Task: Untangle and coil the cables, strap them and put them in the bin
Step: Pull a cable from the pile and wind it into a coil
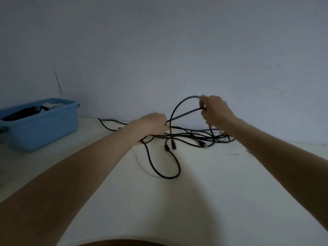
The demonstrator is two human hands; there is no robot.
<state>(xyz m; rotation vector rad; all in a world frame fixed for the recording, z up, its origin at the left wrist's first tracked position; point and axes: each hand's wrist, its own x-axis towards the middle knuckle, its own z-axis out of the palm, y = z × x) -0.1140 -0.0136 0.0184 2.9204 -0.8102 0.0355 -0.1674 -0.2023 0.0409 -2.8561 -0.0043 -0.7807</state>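
A tangle of black cables lies on the white table near the wall, with one long loop trailing toward me. My left hand grips a strand just above the table at the left of the tangle. My right hand is raised higher and grips the same black cable, which arches up in a loop and runs taut between both hands. Two black connectors hang near the middle of the tangle. The blue bin stands at the far left.
The bin holds dark and white items. A plain wall rises right behind the cables. One cable end stretches left toward the bin. The white table spreads out in front of me.
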